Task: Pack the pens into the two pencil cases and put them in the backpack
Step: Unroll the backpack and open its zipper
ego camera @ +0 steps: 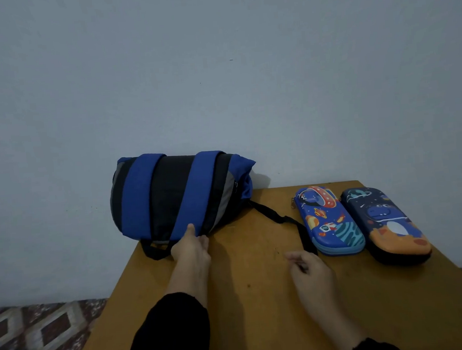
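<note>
The backpack (176,193) is lain straps-up at the table's (262,310) far left corner and is gripped at its near edge by the left hand (191,247), seemingly to turn it. The right hand (306,265) hovers loosely curled, empty. Both cases (328,219) (385,223) lie shut side by side at the right; no pens are seen.

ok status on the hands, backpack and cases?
Left hand grips backpack by its near edge; right hand hovers, loosely curled, holding nothing. Both pencil cases shut on the table. Black strap lies between backpack and cases.
</note>
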